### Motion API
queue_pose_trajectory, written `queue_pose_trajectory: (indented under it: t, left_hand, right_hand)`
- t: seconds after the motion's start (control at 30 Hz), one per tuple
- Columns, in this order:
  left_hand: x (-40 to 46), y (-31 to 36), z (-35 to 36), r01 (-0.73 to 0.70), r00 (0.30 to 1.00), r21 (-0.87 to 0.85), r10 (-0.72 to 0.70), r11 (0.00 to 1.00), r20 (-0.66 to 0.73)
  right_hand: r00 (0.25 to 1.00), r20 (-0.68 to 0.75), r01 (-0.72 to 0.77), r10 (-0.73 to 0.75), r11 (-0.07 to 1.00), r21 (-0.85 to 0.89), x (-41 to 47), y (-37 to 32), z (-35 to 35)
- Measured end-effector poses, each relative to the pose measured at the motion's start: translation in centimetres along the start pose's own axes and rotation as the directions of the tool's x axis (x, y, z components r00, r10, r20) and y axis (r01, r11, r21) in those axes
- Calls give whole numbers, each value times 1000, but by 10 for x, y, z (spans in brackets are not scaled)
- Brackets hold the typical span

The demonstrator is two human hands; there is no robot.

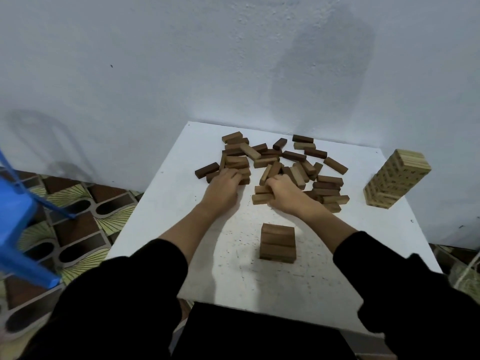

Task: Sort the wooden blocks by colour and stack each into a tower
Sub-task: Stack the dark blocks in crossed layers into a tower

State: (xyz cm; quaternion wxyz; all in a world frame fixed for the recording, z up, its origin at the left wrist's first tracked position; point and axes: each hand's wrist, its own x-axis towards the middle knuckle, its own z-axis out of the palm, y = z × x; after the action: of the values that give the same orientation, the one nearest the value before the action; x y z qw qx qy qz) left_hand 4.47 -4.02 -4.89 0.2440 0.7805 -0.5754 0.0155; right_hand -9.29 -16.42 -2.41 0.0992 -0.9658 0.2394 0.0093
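Reaching into the loose blocks (275,165) on the tabletop (298,281), left hand (222,189) and right hand (284,194) curl onto pieces (exact grip unclear); brown stack (278,242) nearby.

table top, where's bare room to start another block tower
Free: the near-left stretch of the table, between the left hand and the short brown stack; also the near-right patch between that stack and the pale tower. Crowded: the far middle, where the loose blocks lie heaped around both hands.
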Motion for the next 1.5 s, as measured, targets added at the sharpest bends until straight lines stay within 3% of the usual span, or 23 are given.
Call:
queue_pose_trajectory:
  t: [0.13,0.2,0.3,0.4,0.6,0.77,0.9,1.0,1.1,1.5]
  left_hand:
    - [15,-2,10,-16,1000,187,13,982,14]
    - [15,-4,12,-23,1000,201,24,979,0]
    - [3,0,12,56,997,-42,-58,998,-53]
    - [-8,0,6,217,971,-251,-235,943,-45]
    - [-21,-7,0,373,924,-278,-382,885,23]
    - [-26,-14,-6,422,903,-310,-425,852,62]
    - [-33,-19,-13,406,913,-371,-360,835,189]
    - [-39,-20,-16,347,930,-420,-251,838,268]
    - [-39,-19,-14,304,944,-488,-191,818,267]
    - [-35,-14,-11,333,940,-643,-189,690,284]
  right_hand:
    - [999,43,-6,6,1000,17,2,0,0]
    - [998,61,-29,26,998,54,0,-3,-2]
    - [994,41,-103,99,987,120,-1,-8,-1]
    - [983,21,-180,180,963,201,2,-17,4]
    - [964,87,-266,253,870,416,14,-40,8]
    - [959,106,-276,262,791,546,17,-39,6]
    - [982,60,-180,176,810,559,13,-31,2]
    - [988,149,-125,48,817,563,10,-28,1]
    - [986,163,-50,-45,844,534,10,-31,6]
    - [989,66,85,-134,869,487,12,-32,20]
